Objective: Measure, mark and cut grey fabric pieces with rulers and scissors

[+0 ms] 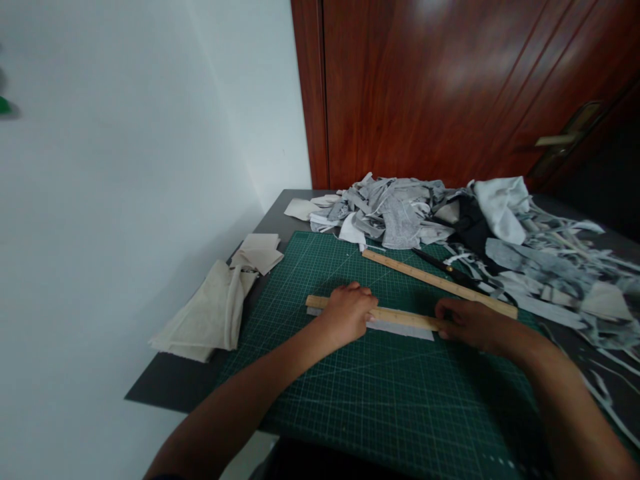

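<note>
A short wooden ruler [403, 317] lies across a narrow strip of light grey cloth [405, 331] on a green cutting mat [370, 387]. My left hand [350, 310] is closed over the ruler left of its middle, fingers curled across the far edge and thumb at the near edge. At the ruler's right end, my right hand [463, 323] pinches it, hiding that tip. The cloth shows along the ruler's near edge and at its left end.
Behind lies a longer wooden ruler [435, 280], with black scissors [450, 269] beside it. Grey and white cloth scraps [400, 210] are heaped along the back and right. Folded cream cloth [210, 313] and beige pieces [257, 251] lie at left, near the white wall.
</note>
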`<control>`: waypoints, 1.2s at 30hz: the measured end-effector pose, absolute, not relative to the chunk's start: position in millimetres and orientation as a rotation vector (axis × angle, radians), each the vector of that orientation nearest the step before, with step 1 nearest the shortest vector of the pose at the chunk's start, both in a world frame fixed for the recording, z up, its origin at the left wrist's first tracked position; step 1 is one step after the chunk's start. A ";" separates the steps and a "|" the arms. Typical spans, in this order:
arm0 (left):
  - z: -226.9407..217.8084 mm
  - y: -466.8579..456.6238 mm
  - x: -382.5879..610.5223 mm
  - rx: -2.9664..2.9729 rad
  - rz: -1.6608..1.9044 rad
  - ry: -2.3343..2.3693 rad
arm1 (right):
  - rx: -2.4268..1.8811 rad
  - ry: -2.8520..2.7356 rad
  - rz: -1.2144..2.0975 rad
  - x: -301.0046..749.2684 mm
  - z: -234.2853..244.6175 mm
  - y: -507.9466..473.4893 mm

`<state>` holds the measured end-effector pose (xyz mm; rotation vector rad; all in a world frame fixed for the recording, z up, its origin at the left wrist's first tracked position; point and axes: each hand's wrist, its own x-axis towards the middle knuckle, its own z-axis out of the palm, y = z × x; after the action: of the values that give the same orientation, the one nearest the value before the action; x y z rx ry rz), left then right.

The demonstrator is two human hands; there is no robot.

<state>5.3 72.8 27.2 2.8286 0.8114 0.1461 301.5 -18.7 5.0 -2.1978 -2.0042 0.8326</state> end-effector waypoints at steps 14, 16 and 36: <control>21.1 75.3 5.4 2.826 0.170 0.825 | -2.184 -1.987 0.876 301.0 6.5 -17.6; 21.8 74.9 5.6 2.824 0.169 0.832 | -2.182 -1.993 0.869 300.9 6.1 -17.9; 29.1 79.0 7.9 2.791 0.156 0.841 | -2.305 -1.910 0.840 296.7 30.0 -22.9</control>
<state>7.9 79.0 29.1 2.7911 0.8411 0.1556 296.7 -22.9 30.0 -2.3048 -1.9100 0.8397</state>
